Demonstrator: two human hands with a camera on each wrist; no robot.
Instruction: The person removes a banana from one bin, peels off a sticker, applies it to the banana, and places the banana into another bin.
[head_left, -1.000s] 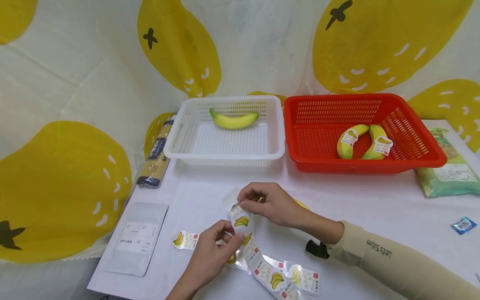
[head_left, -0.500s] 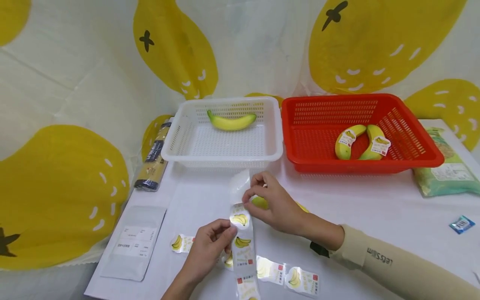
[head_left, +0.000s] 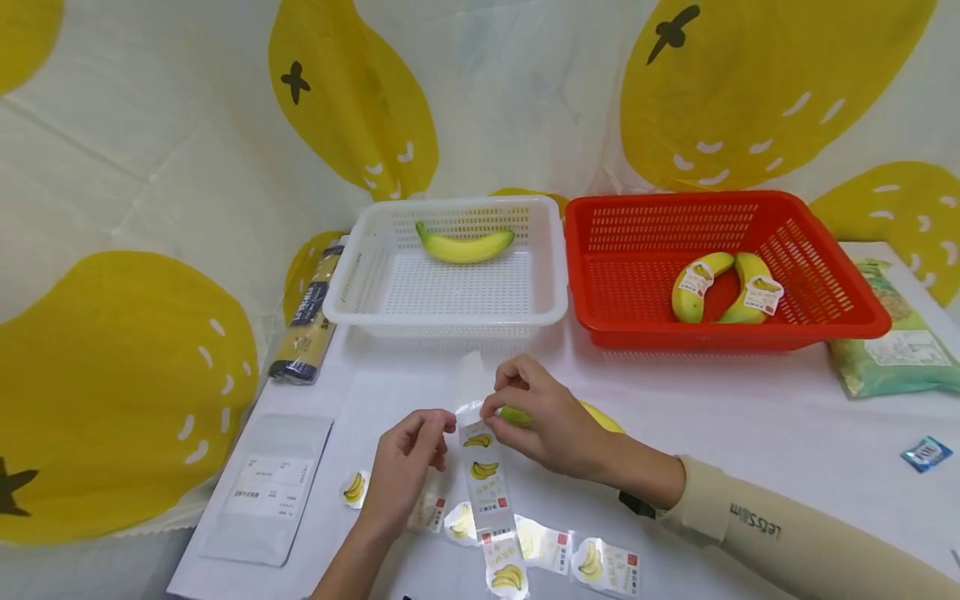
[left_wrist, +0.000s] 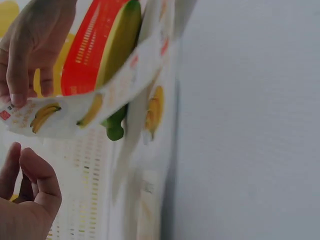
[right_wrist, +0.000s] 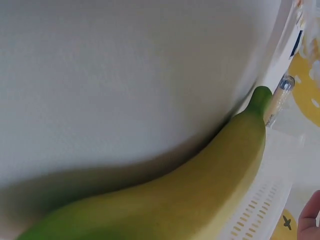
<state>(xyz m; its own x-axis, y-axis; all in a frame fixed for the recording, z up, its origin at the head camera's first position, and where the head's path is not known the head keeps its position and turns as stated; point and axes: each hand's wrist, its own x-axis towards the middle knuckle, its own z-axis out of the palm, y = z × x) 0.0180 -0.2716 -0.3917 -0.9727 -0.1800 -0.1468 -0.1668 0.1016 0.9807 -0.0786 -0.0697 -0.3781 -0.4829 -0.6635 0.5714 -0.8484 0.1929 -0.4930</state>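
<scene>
A strip of banana-printed stickers runs down the table toward me, with bare backing at its far end. My right hand pinches the strip's right edge near that end; the left wrist view also shows fingers of the right hand on it. Just left of the strip is my left hand, its fingers bent and nothing visible between them. In the left wrist view the left hand's fingertips stand apart from the strip. Beneath my right hand lies a banana, partly hidden in the head view.
At the back, a white basket holds one banana. Beside it a red basket has two labelled bananas. A silver pouch and a noodle pack are left; a green bag is right. Loose stickers lie in front.
My left hand has let go of the strip and moved up and left. The right hand keeps its pinch, and the strip now lies lower and straighter, with its near end in view.
</scene>
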